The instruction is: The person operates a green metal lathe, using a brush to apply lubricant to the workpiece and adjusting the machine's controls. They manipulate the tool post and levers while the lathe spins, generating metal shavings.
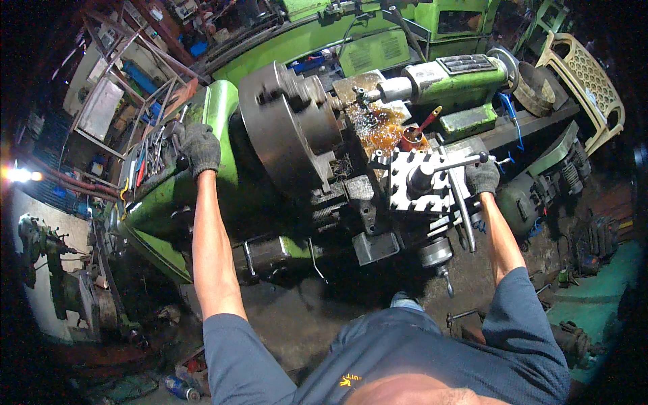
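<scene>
A green metal lathe (pixel 227 115) spans the view in front of me. My left hand (pixel 200 148), in a dark grey glove, is on top of its headstock beside a dark knob (pixel 181 162); the fingers are curled, and what they hold is hidden. At the right, my gloved right hand (pixel 482 177) is closed beside the square tool post (pixel 413 182), just below the ball-ended lever (pixel 466 162). Its grip is hidden too. Between my hands is the big round chuck (pixel 273 128), its surface slightly smeared. A long bare handle (pixel 463 212) slants down past the tool post.
Wrenches and other hand tools (pixel 150 158) lie on the headstock's left end. Behind the tool post, a brush (pixel 428 120) stands in a reddish cup (pixel 410 139) by oily metal chips (pixel 385 128). The tailstock (pixel 452 88) and a beige plastic chair (pixel 587 88) are farther right.
</scene>
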A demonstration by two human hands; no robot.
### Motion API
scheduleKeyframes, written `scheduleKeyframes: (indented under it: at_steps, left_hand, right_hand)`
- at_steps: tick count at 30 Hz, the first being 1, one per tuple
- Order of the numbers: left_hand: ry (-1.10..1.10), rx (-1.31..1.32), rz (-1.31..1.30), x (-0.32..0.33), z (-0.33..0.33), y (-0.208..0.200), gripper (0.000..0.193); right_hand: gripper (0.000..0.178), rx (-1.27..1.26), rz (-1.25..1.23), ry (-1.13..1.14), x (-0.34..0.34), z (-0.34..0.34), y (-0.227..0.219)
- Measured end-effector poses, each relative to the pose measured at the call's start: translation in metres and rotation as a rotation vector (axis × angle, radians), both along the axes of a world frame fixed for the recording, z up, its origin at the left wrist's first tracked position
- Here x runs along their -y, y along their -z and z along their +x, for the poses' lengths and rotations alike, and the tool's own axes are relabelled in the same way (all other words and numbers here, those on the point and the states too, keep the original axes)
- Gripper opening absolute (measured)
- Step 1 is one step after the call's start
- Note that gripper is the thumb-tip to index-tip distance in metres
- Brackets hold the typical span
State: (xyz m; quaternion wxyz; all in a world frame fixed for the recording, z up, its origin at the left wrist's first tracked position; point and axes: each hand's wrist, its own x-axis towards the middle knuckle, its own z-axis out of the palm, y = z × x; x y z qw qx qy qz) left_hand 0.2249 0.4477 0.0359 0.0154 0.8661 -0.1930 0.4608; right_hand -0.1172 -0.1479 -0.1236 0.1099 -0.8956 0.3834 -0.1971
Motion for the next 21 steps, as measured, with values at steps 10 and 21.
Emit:
scheduleKeyframes:
  at_steps: [10, 21]
  left_hand:
    - [0.025, -0.026, -0.026, 0.008, -0.009, -0.006, 0.012]
    - [0.041, -0.048, 0.01, -0.002, 0.005, 0.0, 0.01]
  right_hand:
    - [0.044, -0.021, -0.048, 0.003, 0.011, -0.001, 0.012]
    - [0.045, -0.058, -0.038, 0.028, 0.018, 0.003, 0.019]
